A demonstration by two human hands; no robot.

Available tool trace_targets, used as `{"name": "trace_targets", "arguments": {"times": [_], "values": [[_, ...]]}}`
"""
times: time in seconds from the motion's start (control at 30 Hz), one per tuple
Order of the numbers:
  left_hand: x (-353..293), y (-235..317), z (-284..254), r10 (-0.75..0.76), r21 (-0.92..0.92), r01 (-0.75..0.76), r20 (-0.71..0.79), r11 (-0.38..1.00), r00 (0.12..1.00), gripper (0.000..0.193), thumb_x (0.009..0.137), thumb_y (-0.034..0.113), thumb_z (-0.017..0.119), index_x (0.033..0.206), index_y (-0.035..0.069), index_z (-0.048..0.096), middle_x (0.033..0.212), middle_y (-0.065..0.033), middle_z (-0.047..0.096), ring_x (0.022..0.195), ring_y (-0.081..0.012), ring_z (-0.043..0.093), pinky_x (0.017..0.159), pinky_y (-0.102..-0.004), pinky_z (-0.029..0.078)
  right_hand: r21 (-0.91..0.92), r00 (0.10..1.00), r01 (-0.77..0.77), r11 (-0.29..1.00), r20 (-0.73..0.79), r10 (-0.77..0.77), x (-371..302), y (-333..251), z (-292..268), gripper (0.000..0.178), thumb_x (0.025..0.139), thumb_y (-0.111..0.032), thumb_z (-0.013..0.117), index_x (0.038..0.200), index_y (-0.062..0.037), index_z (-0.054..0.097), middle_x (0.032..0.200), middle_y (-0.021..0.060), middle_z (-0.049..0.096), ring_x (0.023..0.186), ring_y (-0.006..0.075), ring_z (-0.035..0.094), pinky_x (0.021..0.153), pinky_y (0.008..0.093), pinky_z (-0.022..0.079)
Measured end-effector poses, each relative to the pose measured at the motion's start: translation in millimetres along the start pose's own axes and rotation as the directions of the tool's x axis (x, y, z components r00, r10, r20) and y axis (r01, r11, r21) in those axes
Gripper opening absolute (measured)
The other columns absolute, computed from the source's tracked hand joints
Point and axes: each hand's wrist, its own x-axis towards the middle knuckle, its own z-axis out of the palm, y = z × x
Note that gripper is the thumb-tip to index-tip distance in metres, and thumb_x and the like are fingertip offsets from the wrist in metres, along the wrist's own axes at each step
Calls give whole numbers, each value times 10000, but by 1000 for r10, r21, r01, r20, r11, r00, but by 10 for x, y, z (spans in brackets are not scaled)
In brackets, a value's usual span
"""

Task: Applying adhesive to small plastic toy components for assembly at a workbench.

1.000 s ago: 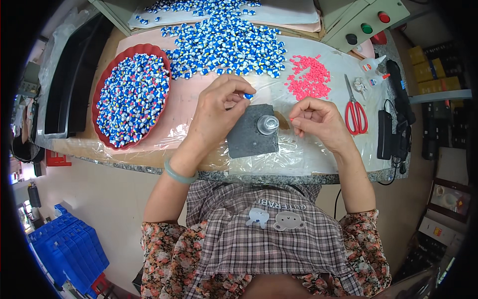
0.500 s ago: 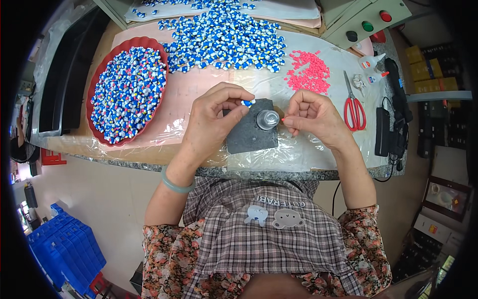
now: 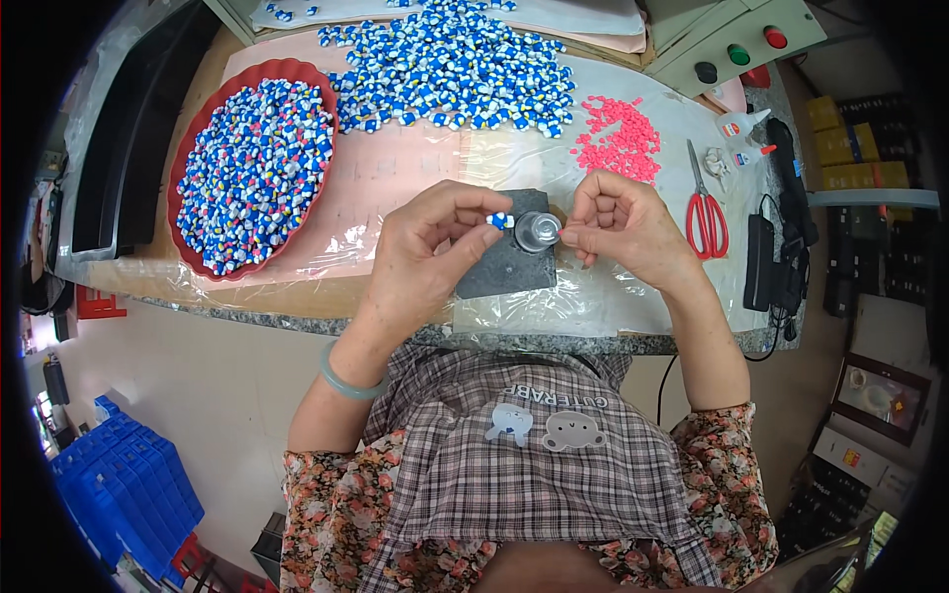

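Between thumb and forefinger, my left hand (image 3: 420, 242) pinches a small blue-and-white figure piece (image 3: 502, 220) above a dark grey slab (image 3: 509, 277). My right hand (image 3: 628, 235) is closed in a pinch on a tiny pink piece (image 3: 560, 233), mostly covered by the fingertips. A small clear cup (image 3: 537, 231) stands on the slab between the two hands, with the right fingertips at its rim. What the cup contains is hard to make out. Loose pink pieces (image 3: 618, 143) lie beyond my right hand, and a wide heap of blue-and-white pieces (image 3: 455, 74) spreads farther back.
A red scalloped bowl (image 3: 330, 163) full of blue-and-white pieces with pink bits sits at left, beside a black tray (image 3: 129, 128). Red-handled scissors (image 3: 707, 225), glue bottles (image 3: 743, 124) and a black power adapter (image 3: 759, 259) lie at right. A button box (image 3: 736, 54) stands behind.
My left hand has moved slightly right with the blue-and-white piece, closer to the cup. My right fingertips have come up against the cup's rim. The whole view has shifted a little.
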Motion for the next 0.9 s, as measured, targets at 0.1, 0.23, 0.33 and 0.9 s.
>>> {"name": "trace_targets", "arguments": {"times": [0.1, 0.23, 0.33, 0.9], "values": [[-24, 16, 63, -117, -132, 114, -21, 985, 993, 181, 849, -66, 629, 1026, -36, 652, 1042, -71, 596, 919, -120, 616, 807, -240, 521, -38, 1000, 12, 999, -13, -13, -14, -24, 20, 194, 808, 24, 712, 825, -34, 528, 688, 15, 599, 594, 62, 583, 529, 205, 486], [-48, -21, 115, -3, -30, 3, -14, 1000, 1000, 187, 838, -67, 641, 1022, -34, 644, 1040, -72, 599, 906, -122, 621, 797, -242, 528, -58, 999, 21, 998, -31, -23, -85, -106, 54, 206, 803, 38, 712, 840, -34, 523, 732, 24, 613, 627, 63, 590, 557, 205, 495], [-68, -8, 204, -13, -34, 13, -25, 999, 1000, 191, 830, -70, 649, 1017, -35, 641, 1038, -75, 599, 900, -125, 624, 795, -244, 533, 28, 998, 57, 998, -30, -56, -151, -145, 101, 218, 796, 46, 717, 852, -36, 523, 768, 37, 624, 653, 70, 598, 577, 205, 502], [-75, 32, 331, 113, 113, -111, -11, 987, 994, 152, 790, -52, 678, 938, -26, 655, 973, -99, 640, 863, -174, 652, 756, -275, 555, 37, 992, 119, 992, -57, -117, -205, -123, 261, 212, 801, 39, 712, 848, -27, 517, 740, 16, 596, 642, 51, 572, 546, 199, 479]]}}
